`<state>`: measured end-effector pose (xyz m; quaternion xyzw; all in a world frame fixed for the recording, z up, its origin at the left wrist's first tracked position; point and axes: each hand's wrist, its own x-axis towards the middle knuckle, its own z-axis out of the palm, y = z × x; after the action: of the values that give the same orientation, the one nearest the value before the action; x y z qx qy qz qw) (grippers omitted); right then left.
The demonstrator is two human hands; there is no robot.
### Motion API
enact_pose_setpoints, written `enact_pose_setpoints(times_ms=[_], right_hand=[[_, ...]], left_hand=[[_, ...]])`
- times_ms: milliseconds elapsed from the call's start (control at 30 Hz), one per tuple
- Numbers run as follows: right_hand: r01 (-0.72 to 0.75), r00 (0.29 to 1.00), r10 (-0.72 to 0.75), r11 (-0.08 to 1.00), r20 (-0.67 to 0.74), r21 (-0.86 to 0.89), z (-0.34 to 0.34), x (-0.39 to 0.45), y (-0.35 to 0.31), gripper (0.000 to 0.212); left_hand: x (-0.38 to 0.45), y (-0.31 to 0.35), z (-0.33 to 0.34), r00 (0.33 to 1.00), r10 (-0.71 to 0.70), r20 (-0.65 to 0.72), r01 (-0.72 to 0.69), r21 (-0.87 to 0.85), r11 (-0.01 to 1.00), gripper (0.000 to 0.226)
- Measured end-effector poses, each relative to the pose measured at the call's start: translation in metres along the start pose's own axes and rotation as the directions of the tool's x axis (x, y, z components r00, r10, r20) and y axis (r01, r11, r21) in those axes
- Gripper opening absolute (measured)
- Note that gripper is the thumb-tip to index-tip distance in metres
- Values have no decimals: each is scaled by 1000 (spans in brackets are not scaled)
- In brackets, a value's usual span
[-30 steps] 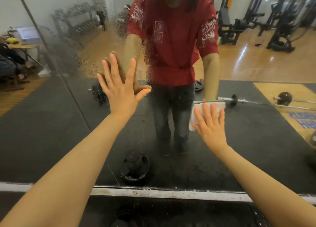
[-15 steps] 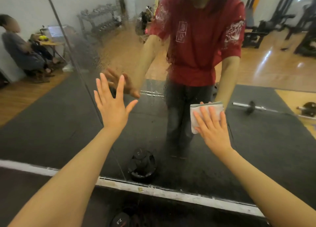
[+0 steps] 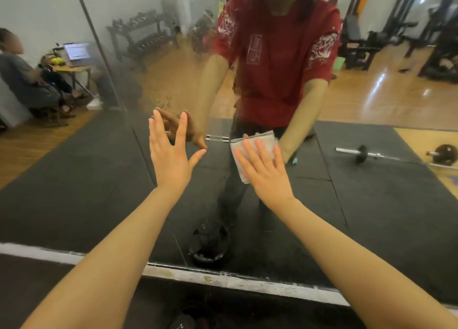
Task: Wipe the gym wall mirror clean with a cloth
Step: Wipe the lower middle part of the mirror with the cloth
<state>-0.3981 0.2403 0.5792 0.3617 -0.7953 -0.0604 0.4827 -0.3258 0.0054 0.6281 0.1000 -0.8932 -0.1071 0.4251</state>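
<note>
Head view, fingers first. Right hand: the fingers are straight and slightly spread, laid flat on the cloth and pressing it against the mirror. Nothing is curled round the cloth; it is held by flat pressure only. The cloth is white, folded, and shows above and to the left of the fingers, with its lower left corner just beside the palm.

Left hand: the fingers are straight and spread wide, thumb out to the right, holding nothing. The palm faces the glass. Whether the fingertips touch the glass cannot be told; the reflected hand meets them closely.

Both forearms are bare and reach up from the lower corners of the view.

Mirror: the cloth sits near the middle of the glass, right of the left hand and well apart from it. A hazy, speckled band of droplets covers the glass above the left hand. A vertical seam runs down the glass to the left of that hand. A pale strip edges the bottom of the mirror.

Reflection: a person in a red shirt, a barbell on the black mat at right, a weight plate near the bottom edge, a dumbbell rack, and a seated person beside a laptop at far left.
</note>
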Motion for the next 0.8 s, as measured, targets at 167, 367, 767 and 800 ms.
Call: enact_pose_setpoints(times_ms=[167, 367, 767, 800], right_hand=[[-12, 1000, 11, 998, -14, -59, 3, -5, 8, 97], [-183, 983, 184, 978, 9, -100, 1, -42, 27, 98], [-116, 993, 119, 987, 19, -115, 10, 17, -51, 103], [-132, 991, 134, 982, 9, -134, 9, 14, -44, 104]], left_hand=[[13, -32, -12, 991, 127, -30, -126, 33, 991, 86], [36, -59, -25, 990, 140, -24, -140, 22, 990, 85], [39, -62, -18, 985, 168, -41, -168, -18, 986, 88], [39, -63, -18, 985, 169, -47, -170, -15, 985, 87]])
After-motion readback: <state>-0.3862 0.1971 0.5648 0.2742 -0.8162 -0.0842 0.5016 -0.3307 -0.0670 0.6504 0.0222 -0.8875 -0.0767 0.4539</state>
